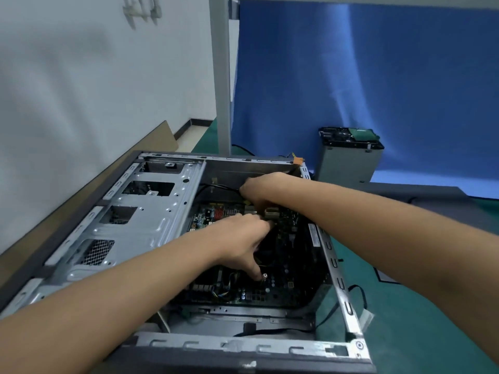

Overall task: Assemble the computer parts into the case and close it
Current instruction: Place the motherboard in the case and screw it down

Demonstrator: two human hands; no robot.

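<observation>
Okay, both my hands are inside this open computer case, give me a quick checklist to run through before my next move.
1. Motherboard lying inside the case: ok.
2. Case closed: not ok, its side is open.
3. Drive cage installed: not ok, it stands outside, behind the case.
4. Left hand holding a part over the motherboard: cannot tell, too blurred.
5. Right hand holding the black cable: cannot tell, fingers hidden.

We see a blue backdrop (pixel 378 76) behind the bench's green mat (pixel 418 333), a grey post (pixel 222 76), and cardboard (pixel 162 136) against the white wall (pixel 94 90).
</observation>
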